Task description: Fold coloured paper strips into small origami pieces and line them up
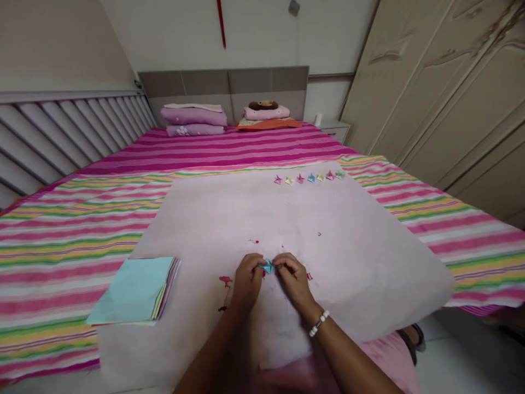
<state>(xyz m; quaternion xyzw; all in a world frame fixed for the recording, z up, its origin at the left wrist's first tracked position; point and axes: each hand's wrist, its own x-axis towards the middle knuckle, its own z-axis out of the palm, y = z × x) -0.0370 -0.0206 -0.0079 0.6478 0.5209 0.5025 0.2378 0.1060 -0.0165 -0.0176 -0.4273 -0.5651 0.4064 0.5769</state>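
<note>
My left hand [248, 280] and my right hand [292, 278] meet over a pale pink sheet [348, 246] spread on the bed. Both pinch a small folded blue paper piece [268, 266] between their fingertips, left hand on its left side, right hand on its right. A white bead bracelet sits on my right wrist. A stack of coloured paper squares [133, 290], light blue on top, lies to the left of my hands. A row of several small folded paper pieces [309, 177] in pink, yellow, blue and green lies at the far edge of the sheet.
The bed has a striped pink, yellow and green cover [61, 241]. Folded pink pillows [193, 119] and a cushion [266, 114] rest against the grey headboard. A cream wardrobe [443, 93] stands on the right. Small red marks dot the sheet near my hands.
</note>
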